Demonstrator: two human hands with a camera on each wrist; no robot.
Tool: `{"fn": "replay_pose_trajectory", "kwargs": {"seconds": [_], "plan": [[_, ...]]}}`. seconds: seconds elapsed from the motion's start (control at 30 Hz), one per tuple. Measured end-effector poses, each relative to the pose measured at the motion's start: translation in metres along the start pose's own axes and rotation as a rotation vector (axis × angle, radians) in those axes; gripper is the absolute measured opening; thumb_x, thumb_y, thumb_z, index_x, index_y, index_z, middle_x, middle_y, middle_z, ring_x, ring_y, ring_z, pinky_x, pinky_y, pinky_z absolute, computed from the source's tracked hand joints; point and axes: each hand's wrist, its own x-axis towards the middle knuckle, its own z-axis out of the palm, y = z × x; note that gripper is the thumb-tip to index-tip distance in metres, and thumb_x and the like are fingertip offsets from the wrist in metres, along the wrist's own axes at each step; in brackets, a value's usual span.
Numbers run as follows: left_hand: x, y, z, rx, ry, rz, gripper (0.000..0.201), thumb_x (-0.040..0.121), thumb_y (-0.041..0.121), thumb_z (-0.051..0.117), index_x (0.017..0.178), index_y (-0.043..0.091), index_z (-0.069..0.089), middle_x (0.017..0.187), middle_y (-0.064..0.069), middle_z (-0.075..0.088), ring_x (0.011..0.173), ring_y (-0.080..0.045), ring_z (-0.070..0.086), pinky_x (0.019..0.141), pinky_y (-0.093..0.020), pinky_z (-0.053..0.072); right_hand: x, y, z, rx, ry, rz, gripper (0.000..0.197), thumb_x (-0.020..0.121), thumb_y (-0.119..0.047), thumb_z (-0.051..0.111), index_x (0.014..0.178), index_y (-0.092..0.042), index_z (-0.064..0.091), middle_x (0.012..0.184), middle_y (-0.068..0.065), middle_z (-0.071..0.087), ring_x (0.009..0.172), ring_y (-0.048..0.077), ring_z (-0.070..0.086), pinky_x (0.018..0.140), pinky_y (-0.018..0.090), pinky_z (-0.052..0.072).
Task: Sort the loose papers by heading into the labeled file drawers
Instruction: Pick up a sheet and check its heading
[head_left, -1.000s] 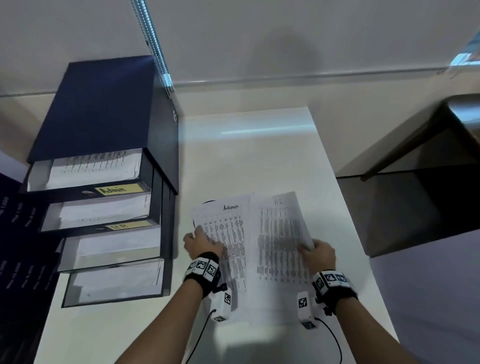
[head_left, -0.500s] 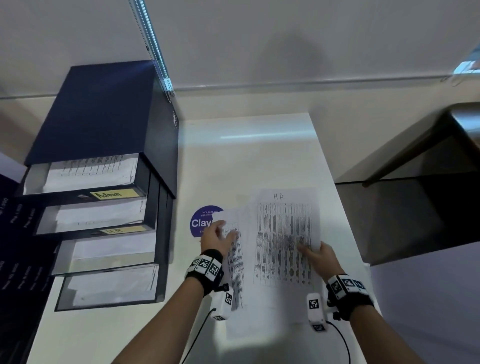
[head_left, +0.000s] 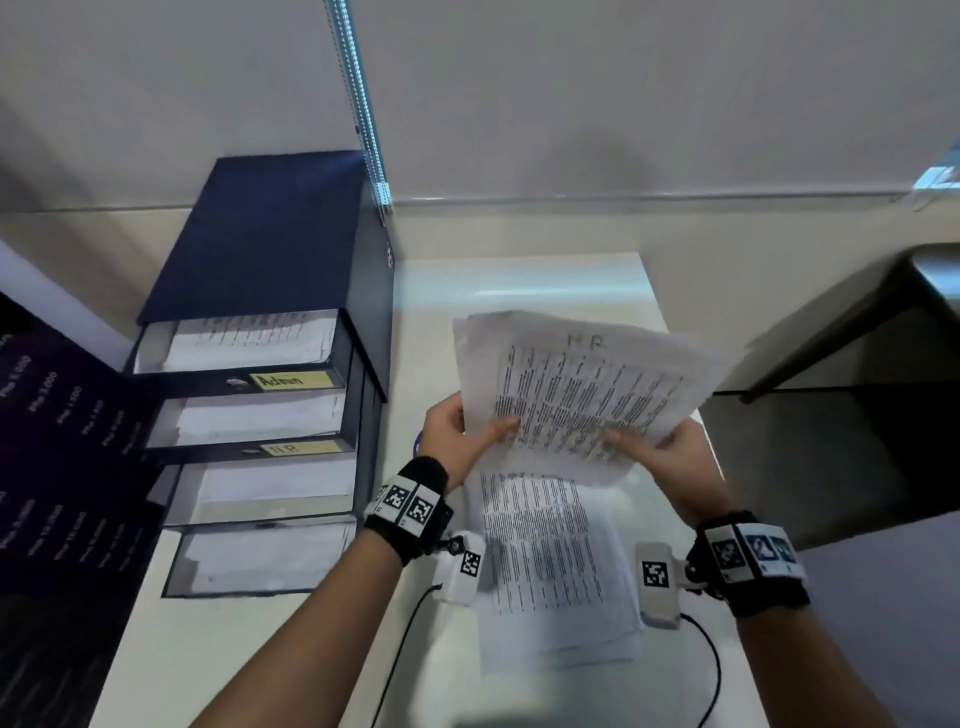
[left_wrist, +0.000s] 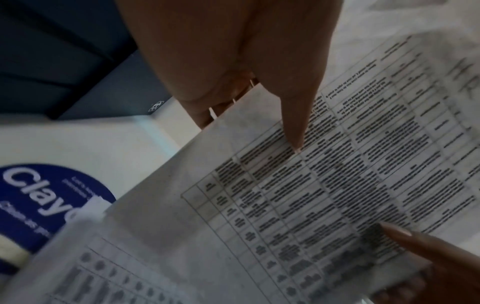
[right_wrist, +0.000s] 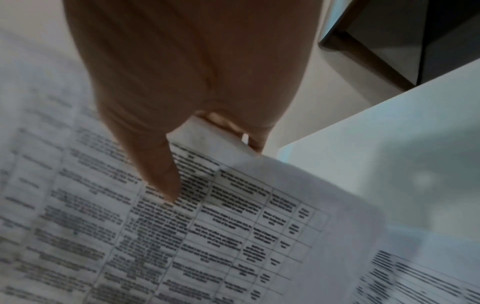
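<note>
Both hands hold a small sheaf of printed sheets headed "HR" (head_left: 587, 384) up off the white table (head_left: 524, 280). My left hand (head_left: 462, 431) pinches its lower left edge, thumb on top (left_wrist: 293, 123). My right hand (head_left: 660, 452) pinches the lower right edge, thumb on the print (right_wrist: 161, 174). The HR sheets (left_wrist: 337, 185) fill both wrist views (right_wrist: 207, 236). A stack of loose papers (head_left: 550, 561) lies flat on the table below them. The dark blue drawer unit (head_left: 270, 270) stands at left, with open drawers labelled "Admin" (head_left: 291, 381) and "HR" (head_left: 291, 448).
Two lower open drawers (head_left: 260, 556) without readable labels hold papers. A round blue sticker (left_wrist: 46, 205) lies on the table left of the stack. A dark table (head_left: 841, 441) stands to the right past the white table's edge. A dark board (head_left: 57, 467) with pale text is at far left.
The HR sheets, flat on the stack before, are now lifted and tilted in both hands. The left hand moved from the left pile's edge onto the HR sheaf.
</note>
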Motion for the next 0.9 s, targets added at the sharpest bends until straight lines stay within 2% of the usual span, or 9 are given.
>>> {"fn": "replay_pose_trajectory", "kwargs": {"seconds": [0.13, 0.23, 0.3, 0.4, 0.47, 0.57, 0.67, 0.8, 0.9], "plan": [[-0.011, -0.009, -0.010, 0.207, -0.047, -0.087, 0.060, 0.070, 0.064, 0.075, 0.115, 0.027, 0.066, 0.110, 0.005, 0.072, 0.102, -0.013, 0.068, 0.089, -0.040, 0.057, -0.005, 0.032, 0.016, -0.234, 0.085, 0.079, 0.015, 0.082, -0.012, 0.078, 0.089, -0.002, 0.069, 0.083, 0.014, 0.073, 0.072, 0.020, 0.065, 0.067, 0.034, 0.053], [-0.029, -0.006, -0.022, 0.152, 0.050, -0.065, 0.023, 0.085, 0.046, 0.070, 0.091, 0.025, 0.071, 0.090, -0.003, 0.075, 0.079, -0.018, 0.069, 0.078, -0.039, 0.059, -0.003, 0.041, 0.030, -0.380, 0.074, 0.079, 0.020, 0.088, -0.022, 0.072, 0.075, -0.010, 0.062, 0.065, -0.002, 0.064, 0.062, 0.017, 0.057, 0.061, 0.032, 0.047], [-0.039, 0.001, -0.041, 0.116, 0.145, -0.013, 0.012, 0.087, 0.037, 0.070, 0.086, 0.025, 0.068, 0.079, 0.002, 0.072, 0.068, -0.009, 0.064, 0.065, -0.029, 0.054, -0.007, 0.024, 0.046, -0.333, 0.063, 0.012, 0.007, 0.092, -0.014, 0.066, 0.095, -0.020, 0.064, 0.076, -0.014, 0.069, 0.074, 0.019, 0.065, 0.071, 0.038, 0.055], [-0.052, 0.015, -0.081, 0.004, 0.223, 0.012, 0.048, 0.082, 0.039, 0.076, 0.124, 0.020, 0.060, 0.114, 0.003, 0.071, 0.101, -0.007, 0.068, 0.085, -0.030, 0.057, -0.016, -0.009, 0.079, -0.262, -0.020, -0.104, 0.038, 0.096, -0.015, 0.060, 0.130, -0.027, 0.051, 0.089, -0.006, 0.074, 0.075, 0.028, 0.068, 0.068, 0.042, 0.056], [-0.065, 0.025, -0.117, -0.032, 0.228, 0.025, 0.062, 0.084, 0.026, 0.076, 0.138, 0.020, 0.047, 0.120, -0.001, 0.069, 0.102, -0.014, 0.070, 0.084, -0.035, 0.059, -0.023, -0.028, 0.106, -0.198, -0.070, -0.104, 0.060, 0.096, -0.016, 0.061, 0.144, -0.041, 0.035, 0.093, 0.001, 0.066, 0.068, 0.017, 0.064, 0.065, 0.032, 0.055], [-0.089, 0.030, -0.178, -0.001, 0.232, -0.044, 0.072, 0.083, 0.014, 0.076, 0.143, 0.021, 0.037, 0.116, -0.003, 0.070, 0.095, -0.018, 0.072, 0.079, -0.040, 0.060, -0.036, -0.044, 0.153, -0.187, -0.250, -0.047, 0.059, 0.096, -0.020, 0.061, 0.140, -0.052, 0.039, 0.101, -0.005, 0.054, 0.077, -0.001, 0.053, 0.074, 0.026, 0.049], [-0.114, 0.017, -0.238, 0.020, 0.295, -0.152, 0.072, 0.078, 0.011, 0.080, 0.139, 0.018, 0.042, 0.118, -0.004, 0.066, 0.099, -0.019, 0.069, 0.085, -0.041, 0.058, -0.048, -0.042, 0.205, -0.230, -0.510, 0.067, 0.041, 0.095, -0.016, 0.063, 0.130, -0.039, 0.059, 0.134, -0.008, 0.057, 0.108, 0.002, 0.059, 0.095, 0.033, 0.053], [-0.145, 0.003, -0.291, -0.045, 0.373, -0.273, 0.075, 0.082, 0.009, 0.076, 0.144, 0.008, 0.036, 0.118, -0.007, 0.062, 0.096, -0.024, 0.067, 0.088, -0.038, 0.054, -0.054, -0.029, 0.270, -0.238, -0.634, 0.177, 0.037, 0.094, -0.008, 0.063, 0.128, -0.022, 0.064, 0.138, -0.001, 0.055, 0.104, -0.002, 0.059, 0.084, 0.015, 0.054], [-0.162, -0.008, -0.317, -0.088, 0.433, -0.307, 0.073, 0.090, 0.013, 0.069, 0.149, 0.009, 0.027, 0.121, -0.003, 0.053, 0.074, -0.006, 0.067, 0.065, -0.019, 0.055, -0.040, -0.021, 0.302, -0.173, -0.613, 0.260, 0.034, 0.094, -0.005, 0.062, 0.123, -0.021, 0.067, 0.135, 0.017, 0.057, 0.106, 0.028, 0.065, 0.095, 0.036, 0.050]]}}
